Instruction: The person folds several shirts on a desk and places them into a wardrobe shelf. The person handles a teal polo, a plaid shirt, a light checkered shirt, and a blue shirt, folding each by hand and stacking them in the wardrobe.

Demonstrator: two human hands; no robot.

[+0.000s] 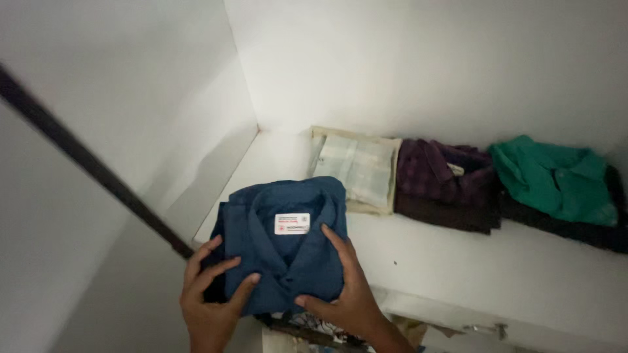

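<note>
At the shelf's [458, 261] front left edge, the left hand [208, 287] and right hand [343, 287], fingers spread, gripped a folded blue shirt [281, 245] from both sides. Behind lay a pale checked shirt [358, 168], a maroon plaid shirt [441, 183] and a green shirt [556, 176].

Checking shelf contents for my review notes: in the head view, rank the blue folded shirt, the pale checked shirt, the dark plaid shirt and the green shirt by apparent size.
1. Blue folded shirt, though nearest the camera, which inflates it.
2. Green shirt and dark plaid shirt: look alike, not ranked.
3. Pale checked shirt, slightly smaller.
</note>
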